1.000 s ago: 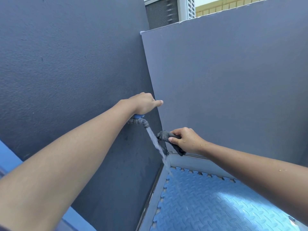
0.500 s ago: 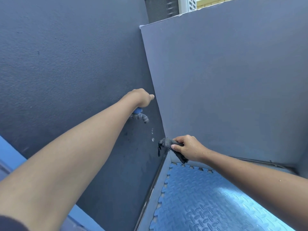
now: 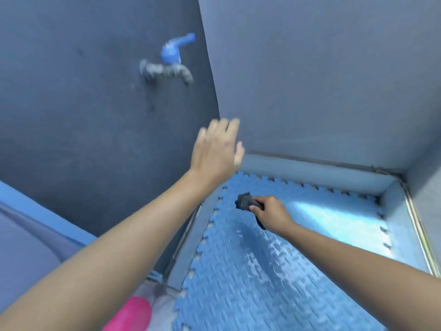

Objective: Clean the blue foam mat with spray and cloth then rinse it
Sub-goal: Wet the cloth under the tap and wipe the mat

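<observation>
The blue foam mat (image 3: 274, 266) with jigsaw edges lies wet on the floor in a corner between two dark grey walls. My right hand (image 3: 272, 212) grips a dark grey cloth (image 3: 245, 201) just above the mat's far left part. My left hand (image 3: 214, 149) hangs in the air with fingers straight, below and to the right of the wall tap (image 3: 167, 68), touching nothing. The tap has a blue handle and no water runs from it.
A pale raised curb (image 3: 310, 169) and a metal strip (image 3: 417, 225) border the mat at the far and right sides. A pink object (image 3: 133, 311) lies at the mat's near left corner. A blue ledge (image 3: 35, 201) runs along the left.
The water stopped and my left hand let go of the tap handle and dropped away, opening. My right hand moved the cloth down from under the spout to the mat. The view tilted down.
</observation>
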Available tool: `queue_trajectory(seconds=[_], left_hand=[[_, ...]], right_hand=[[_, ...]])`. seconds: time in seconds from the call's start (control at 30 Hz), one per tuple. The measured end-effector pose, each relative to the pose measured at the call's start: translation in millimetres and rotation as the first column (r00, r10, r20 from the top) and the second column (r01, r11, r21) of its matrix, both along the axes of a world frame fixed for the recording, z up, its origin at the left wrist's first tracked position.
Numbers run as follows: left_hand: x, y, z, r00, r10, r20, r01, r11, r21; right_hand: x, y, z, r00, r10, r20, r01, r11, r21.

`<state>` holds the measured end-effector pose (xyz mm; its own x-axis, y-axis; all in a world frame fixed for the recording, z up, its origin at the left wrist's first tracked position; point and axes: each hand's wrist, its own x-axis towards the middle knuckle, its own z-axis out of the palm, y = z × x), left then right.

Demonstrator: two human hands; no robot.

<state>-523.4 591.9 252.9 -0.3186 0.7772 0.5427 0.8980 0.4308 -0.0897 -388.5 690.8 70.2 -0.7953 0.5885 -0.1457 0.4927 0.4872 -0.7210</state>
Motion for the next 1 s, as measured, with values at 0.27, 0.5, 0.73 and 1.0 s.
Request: queue_trajectory(seconds=[0.27,0.5,0.73,1.0], left_hand=[[-22,-77,-267,0.795,0.237,0.559,-0.014,0.927,-0.374],[-24,-67,-368,0.809,0.174,0.561,-0.008,0.958,-0.286],[-17,-69,-377,0.775,0.146,0.614,-0.045,0.983,-0.177],[-17,-69,-379,0.777,0.167,0.607,-0.072,0.981,-0.178]], right_hand=[[37,-88,-122,0.919,0.386,0.086,-0.395,0.887,0.24],[61,-17,-137,0.895,0.395,0.205,-0.444,0.756,0.481],[152,147,-152,0.81,-0.558,0.182,0.412,0.762,0.5],[74,124,-158,0.835,-0.548,0.044,0.483,0.77,0.416]])
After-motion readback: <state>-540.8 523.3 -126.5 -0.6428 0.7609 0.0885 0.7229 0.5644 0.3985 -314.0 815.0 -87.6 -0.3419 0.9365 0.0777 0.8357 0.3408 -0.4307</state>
